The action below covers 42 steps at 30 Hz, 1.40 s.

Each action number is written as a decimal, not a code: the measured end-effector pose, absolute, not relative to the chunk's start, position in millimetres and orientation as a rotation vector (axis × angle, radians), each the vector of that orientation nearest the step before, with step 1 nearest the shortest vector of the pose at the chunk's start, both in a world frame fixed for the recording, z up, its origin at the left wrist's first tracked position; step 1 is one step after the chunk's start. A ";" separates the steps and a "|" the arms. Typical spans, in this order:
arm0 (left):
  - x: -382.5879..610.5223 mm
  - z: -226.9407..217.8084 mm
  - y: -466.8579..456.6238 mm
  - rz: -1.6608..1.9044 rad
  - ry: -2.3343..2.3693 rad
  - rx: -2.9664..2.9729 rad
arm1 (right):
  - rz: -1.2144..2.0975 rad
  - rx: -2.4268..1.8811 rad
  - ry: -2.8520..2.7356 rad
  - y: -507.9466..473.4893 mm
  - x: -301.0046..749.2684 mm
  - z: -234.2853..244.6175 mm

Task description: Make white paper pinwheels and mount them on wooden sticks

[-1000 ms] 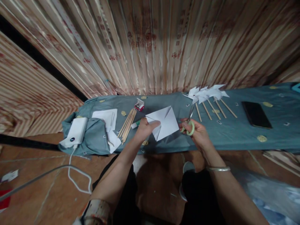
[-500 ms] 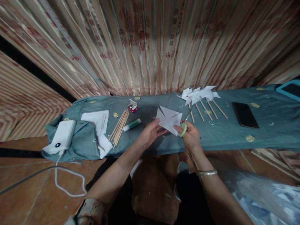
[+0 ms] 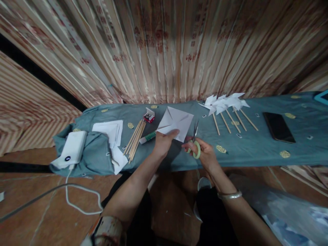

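My left hand (image 3: pixel 164 141) pinches a white paper square (image 3: pixel 176 121) by its near edge, thumb on top. Slits run in from the corners of the square toward its middle. To its right, my right hand (image 3: pixel 203 152) is closed around the pale green handles of a pair of scissors (image 3: pixel 195 145). The blades point away from me and stand apart from the paper. A glue stick (image 3: pixel 148 137) lies just left of the square, which hides its far end.
Several wooden sticks (image 3: pixel 134 141) lie beside a small open red box (image 3: pixel 149 116). Paper sheets (image 3: pixel 110 131) and a white power bank (image 3: pixel 73 147) are on the left. Several paper pinwheels (image 3: pixel 225 102) on sticks and a black phone (image 3: pixel 278 127) lie on the right.
The paper square has moved left and turned in my left hand. My right hand has let go of the paper, drawing back slightly with the scissors.
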<state>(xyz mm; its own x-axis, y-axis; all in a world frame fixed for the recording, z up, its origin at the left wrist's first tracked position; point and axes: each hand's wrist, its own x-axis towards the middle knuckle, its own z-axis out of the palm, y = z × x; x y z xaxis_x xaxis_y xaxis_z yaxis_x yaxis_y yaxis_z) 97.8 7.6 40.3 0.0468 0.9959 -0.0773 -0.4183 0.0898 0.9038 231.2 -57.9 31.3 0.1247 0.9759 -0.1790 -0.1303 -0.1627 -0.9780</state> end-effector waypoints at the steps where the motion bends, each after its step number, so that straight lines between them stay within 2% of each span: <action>1: 93.2 41.2 9.9 1.319 0.915 0.829 | 1.335 -1.305 -0.980 -62.2 230.5 30.4; 7: 77.6 41.9 13.2 1.384 0.939 0.803 | 1.568 -1.270 -1.226 -82.3 224.5 25.6; 16: 78.0 33.1 7.2 1.335 0.952 0.887 | 1.646 -1.268 -1.240 -82.1 229.6 28.3; 42: 81.9 34.6 2.0 1.315 0.961 0.905 | 1.618 -1.267 -1.252 -82.6 230.4 29.4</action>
<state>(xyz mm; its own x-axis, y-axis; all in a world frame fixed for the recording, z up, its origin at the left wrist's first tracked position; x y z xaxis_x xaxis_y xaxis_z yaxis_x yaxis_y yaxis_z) 81.9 2.0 34.6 0.0159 0.9985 -0.0522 -0.3528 0.0545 0.9341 230.4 -82.6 29.4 -0.2590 0.9280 -0.2680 0.0263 -0.2705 -0.9623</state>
